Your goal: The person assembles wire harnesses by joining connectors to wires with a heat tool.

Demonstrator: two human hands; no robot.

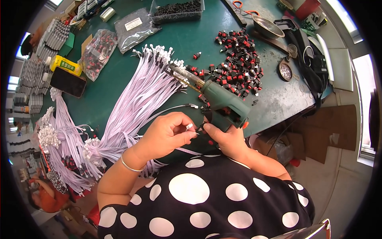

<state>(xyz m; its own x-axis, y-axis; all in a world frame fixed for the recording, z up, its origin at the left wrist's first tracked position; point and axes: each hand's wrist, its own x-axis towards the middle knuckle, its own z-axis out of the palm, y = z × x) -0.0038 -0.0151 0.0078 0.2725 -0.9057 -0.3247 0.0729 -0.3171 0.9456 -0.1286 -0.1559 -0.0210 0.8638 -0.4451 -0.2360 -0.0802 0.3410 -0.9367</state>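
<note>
My left hand (pixel 165 133), with a bangle at its wrist, is closed in a pinch in front of my chest. A small white connector (pixel 189 126) shows at its fingertips. Just to its right, my right hand (pixel 230 141) is closed, its thumb against a small black part (pixel 201 127). Over the right fingers lies a green-bodied heat gun (pixel 225 101), its metal barrel pointing to the far left; whether that hand also bears it, I cannot tell. A large bundle of white cables (pixel 133 91) lies beside my left hand, and one loose cable end (pixel 193 106) reaches above my fingers.
Small black-and-red switch-like parts (pixel 238 59) are heaped beyond the gun. A clear tub (pixel 177 18) of black pieces and plastic bags (pixel 99 53) sit at the far side. Left are a phone (pixel 67 82), a yellow bottle (pixel 65 65) and more cables (pixel 63 135). A metal bowl (pixel 268 26) stands far right.
</note>
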